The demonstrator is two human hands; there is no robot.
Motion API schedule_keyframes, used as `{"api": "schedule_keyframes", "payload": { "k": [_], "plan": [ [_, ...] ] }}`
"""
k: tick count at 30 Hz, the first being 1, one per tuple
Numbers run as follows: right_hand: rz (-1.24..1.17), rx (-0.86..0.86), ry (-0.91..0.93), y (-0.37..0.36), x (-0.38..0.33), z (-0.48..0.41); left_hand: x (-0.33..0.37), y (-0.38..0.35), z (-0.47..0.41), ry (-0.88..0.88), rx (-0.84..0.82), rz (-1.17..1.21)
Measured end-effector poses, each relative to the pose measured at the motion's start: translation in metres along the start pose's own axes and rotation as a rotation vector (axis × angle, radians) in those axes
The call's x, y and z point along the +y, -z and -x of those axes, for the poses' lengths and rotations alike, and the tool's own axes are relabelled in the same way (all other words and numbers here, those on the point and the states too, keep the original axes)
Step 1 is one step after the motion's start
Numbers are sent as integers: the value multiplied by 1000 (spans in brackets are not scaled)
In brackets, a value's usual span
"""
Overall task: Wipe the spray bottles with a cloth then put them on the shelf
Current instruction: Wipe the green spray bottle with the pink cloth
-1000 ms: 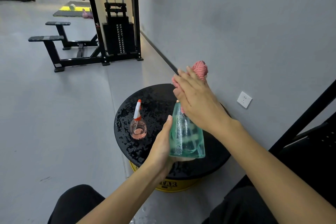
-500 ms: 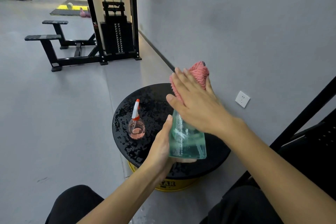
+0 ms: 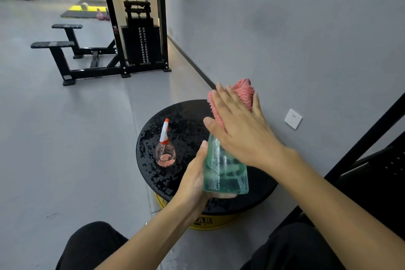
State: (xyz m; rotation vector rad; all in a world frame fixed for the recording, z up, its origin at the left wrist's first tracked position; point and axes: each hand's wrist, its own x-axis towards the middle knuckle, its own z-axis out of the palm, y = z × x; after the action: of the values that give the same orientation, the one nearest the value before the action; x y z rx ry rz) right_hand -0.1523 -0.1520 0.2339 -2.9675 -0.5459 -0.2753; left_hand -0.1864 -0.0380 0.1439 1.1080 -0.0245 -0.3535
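My left hand (image 3: pixel 194 178) grips a clear green spray bottle (image 3: pixel 224 173) by its base, held upright above the black round table (image 3: pixel 188 120). My right hand (image 3: pixel 238 126) presses a pink cloth (image 3: pixel 242 92) against the top of that bottle, covering its spray head. A small round bottle of pink liquid with a white and orange sprayer (image 3: pixel 165 149) stands on the wet table top to the left, untouched.
The table has a yellow base (image 3: pixel 210 221) and stands beside a grey wall with a white socket (image 3: pixel 293 118). A black frame (image 3: pixel 359 138) rises at the right. A cable weight machine (image 3: pixel 140 35) and benches (image 3: pixel 54 46) stand farther back on the grey floor.
My right hand with the pink cloth has shifted slightly up and to the right over the green bottle's top. The left hand keeps the bottle in place.
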Motion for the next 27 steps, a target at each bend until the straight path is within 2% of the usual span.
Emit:
{"api": "schedule_keyframes", "payload": {
  "k": [3,9,16,23,27],
  "plan": [
    [-5,-3,9,-2,-4,8,2,0,2,-7,-25,-9],
    [14,43,-170,9,18,-21,-2,-8,7,-63,-60,5],
    [-57,-7,-32,-2,5,4,3,-2,7,6,-86,0],
    [-116,43,-140,3,26,-22,0,-8,8,-11,-135,-43],
    [-146,32,-73,-3,17,-10,2,-4,6,-16,-127,-16]
  ]
}}
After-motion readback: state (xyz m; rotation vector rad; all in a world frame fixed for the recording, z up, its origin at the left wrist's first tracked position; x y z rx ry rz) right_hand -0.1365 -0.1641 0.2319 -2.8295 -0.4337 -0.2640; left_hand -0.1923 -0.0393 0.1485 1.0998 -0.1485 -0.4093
